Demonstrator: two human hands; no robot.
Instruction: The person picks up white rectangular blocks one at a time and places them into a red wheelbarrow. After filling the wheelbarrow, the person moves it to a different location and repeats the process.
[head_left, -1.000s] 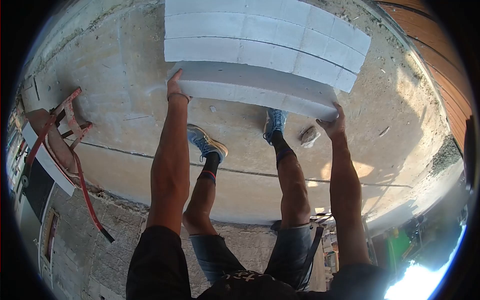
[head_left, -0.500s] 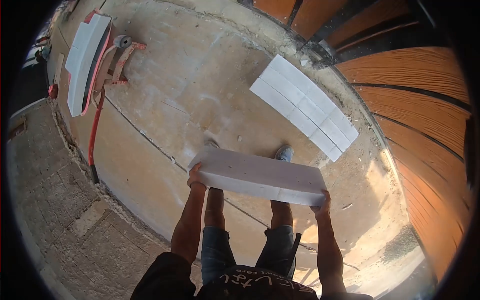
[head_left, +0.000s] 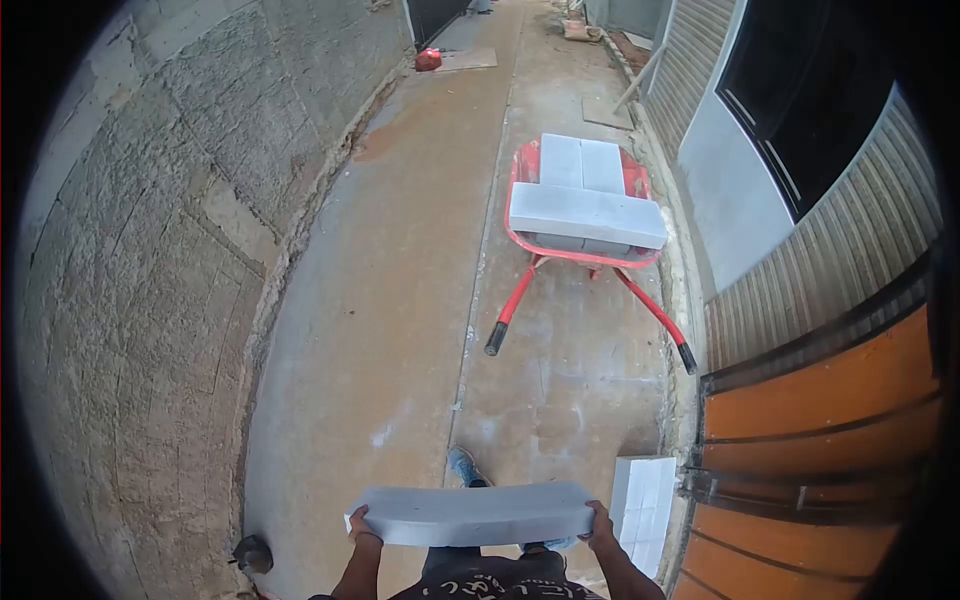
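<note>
A long pale block (head_left: 470,515) is held level in front of my body, one hand at each end. My left hand (head_left: 362,524) grips its left end, fingers wrapped round the edge. At the right end my right hand (head_left: 600,522) holds it the same way. Close to the right of that hand, a stack of pale blocks (head_left: 643,510) rests on the ground. Farther ahead stands a red wheelbarrow (head_left: 515,225) with several pale blocks (head_left: 585,213) in it, one lying across the others.
A rough concrete wall (head_left: 190,250) runs along the left. Orange boards (head_left: 820,385) and a corrugated wall (head_left: 825,240) line the right. Wheelbarrow handles (head_left: 513,300) point toward me. A dark round object (head_left: 252,554) is at the lower left, and a red bag (head_left: 428,60) lies far ahead.
The block has come away from beside the stack, still in both my hands. My view has turned toward the wheelbarrow, now ahead, and the stack now appears at the lower right.
</note>
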